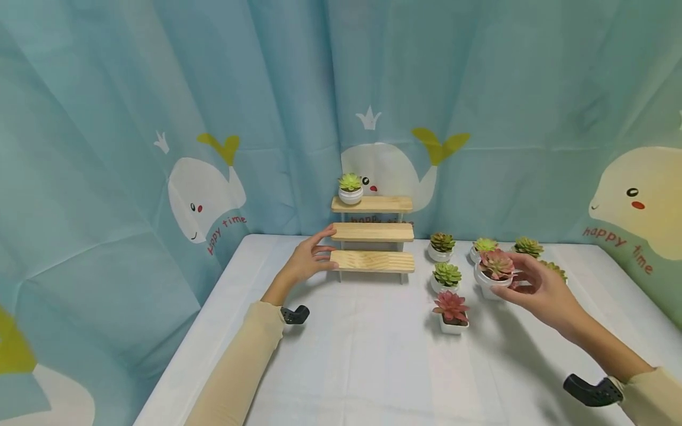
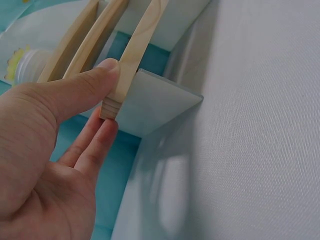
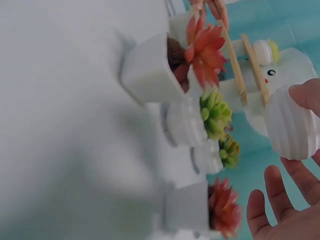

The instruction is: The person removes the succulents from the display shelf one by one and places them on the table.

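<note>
My right hand (image 1: 549,296) holds a white round pot (image 3: 289,127) with a pink succulent (image 1: 496,264), gripping it between thumb and fingers. The pot is raised off the table, right of the other plants in the head view. On the left, my left hand (image 1: 305,260) pinches the left end of a three-step wooden plant stand (image 1: 373,260). In the left wrist view, the thumb lies on the lowest board (image 2: 136,50) and two fingertips press its end. A light green succulent (image 1: 350,188) in a white pot stands at the left of the top step.
Several potted succulents stand right of the stand: a red one (image 1: 451,307) in a square pot in front, a green one (image 1: 446,276) behind it, a dark green one (image 1: 441,245) farther back. More green ones (image 1: 527,246) stand behind my right hand. A whale-print curtain (image 1: 288,118) hangs behind the table.
</note>
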The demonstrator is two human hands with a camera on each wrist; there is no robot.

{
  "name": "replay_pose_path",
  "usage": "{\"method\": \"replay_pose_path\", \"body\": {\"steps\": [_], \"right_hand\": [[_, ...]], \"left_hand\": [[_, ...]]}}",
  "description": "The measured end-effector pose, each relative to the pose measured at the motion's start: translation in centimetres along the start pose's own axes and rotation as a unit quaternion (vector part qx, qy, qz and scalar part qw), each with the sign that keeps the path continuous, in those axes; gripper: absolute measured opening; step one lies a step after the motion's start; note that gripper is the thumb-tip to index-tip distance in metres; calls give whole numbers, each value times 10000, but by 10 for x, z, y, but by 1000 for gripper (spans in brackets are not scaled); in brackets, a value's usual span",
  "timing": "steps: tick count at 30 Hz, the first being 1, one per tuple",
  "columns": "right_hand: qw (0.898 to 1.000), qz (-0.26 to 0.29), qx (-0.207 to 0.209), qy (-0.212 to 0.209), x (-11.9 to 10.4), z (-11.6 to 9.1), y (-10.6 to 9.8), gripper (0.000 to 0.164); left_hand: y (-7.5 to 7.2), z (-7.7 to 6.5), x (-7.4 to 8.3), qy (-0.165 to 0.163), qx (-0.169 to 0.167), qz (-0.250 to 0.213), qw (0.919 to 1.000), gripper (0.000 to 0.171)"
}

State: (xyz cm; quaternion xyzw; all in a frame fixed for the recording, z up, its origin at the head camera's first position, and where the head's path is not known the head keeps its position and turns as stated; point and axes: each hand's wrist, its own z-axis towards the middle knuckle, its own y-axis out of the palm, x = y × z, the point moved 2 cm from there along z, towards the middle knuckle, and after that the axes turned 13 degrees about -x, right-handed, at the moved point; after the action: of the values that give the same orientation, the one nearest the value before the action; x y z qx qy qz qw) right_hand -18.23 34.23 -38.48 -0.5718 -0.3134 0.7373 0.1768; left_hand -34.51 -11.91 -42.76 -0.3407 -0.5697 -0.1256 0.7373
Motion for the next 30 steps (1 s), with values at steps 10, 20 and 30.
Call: {"method": "replay_pose_path", "body": {"steps": [10,20,30], "right_hand": [[9986,-58,-94,521,27,-25,0,66],[9979,40,-120,628,43,-39,8,62],[9982,125,-183,556,61,-45,16,60]], "left_hand": [[-2,0,-4,29,32,38,10000,84],[-2,0,-3,123,7,76,9999,85],[-2,1,-1,-29,0,30,10000,86]]}}
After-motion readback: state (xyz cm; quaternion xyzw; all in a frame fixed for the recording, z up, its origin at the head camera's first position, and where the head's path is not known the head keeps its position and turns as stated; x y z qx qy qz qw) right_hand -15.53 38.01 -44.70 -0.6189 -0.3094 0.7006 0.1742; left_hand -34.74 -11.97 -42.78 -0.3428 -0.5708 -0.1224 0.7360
